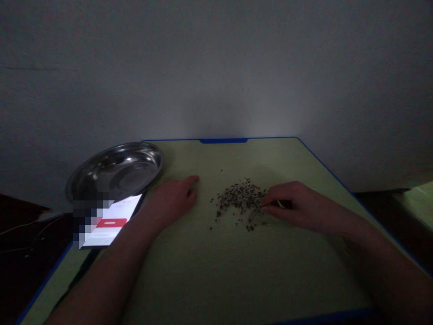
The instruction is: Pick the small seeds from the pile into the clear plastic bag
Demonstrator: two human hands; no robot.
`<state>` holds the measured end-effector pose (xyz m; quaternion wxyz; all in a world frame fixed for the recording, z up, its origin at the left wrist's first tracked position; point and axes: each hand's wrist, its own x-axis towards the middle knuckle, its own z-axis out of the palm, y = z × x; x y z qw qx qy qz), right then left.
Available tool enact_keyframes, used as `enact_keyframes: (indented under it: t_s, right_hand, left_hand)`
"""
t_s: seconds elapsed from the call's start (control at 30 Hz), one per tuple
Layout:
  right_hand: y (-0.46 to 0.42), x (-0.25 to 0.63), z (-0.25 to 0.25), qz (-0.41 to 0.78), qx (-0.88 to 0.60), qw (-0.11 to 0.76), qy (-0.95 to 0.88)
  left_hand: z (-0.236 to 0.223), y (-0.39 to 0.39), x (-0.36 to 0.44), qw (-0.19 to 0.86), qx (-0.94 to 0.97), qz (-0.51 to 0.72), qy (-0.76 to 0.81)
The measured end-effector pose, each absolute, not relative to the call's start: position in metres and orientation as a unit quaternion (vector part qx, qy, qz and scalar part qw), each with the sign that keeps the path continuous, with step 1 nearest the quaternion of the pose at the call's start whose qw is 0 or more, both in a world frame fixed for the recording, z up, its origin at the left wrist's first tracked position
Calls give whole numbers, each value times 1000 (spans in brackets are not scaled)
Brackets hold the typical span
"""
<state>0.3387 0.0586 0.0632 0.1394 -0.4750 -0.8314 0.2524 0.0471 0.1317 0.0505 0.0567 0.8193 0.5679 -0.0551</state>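
Note:
A loose pile of small dark and pale grains [241, 195], like seeds or spice kernels, is spread on the pale green table [216, 271]. At the pile's right edge, the thumb and fingers of my right hand [297, 201] are pinched together; whatever lies between the tips is too small to make out. A thin yellowish strip shows by its palm. My left hand [172, 196] rests on the table left of the pile, apart from it, holding nothing, with index finger stretched out and thumb separate.
A shiny round metal basin [98, 174] stands at the table's back left. Before it, beside my left forearm, lies a device with a lit screen [111, 232], partly blurred out. Cables [37, 234] hang off the left side. A grey wall [216, 72] rises behind the blue-edged table.

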Motion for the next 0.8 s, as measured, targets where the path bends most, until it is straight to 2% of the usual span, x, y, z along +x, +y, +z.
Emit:
enact_keyframes:
  t_s: [0.8]
  right_hand:
    - [53,334,66,264,-459,133,-838]
  left_hand:
    - [52,131,48,63,816,-57,572]
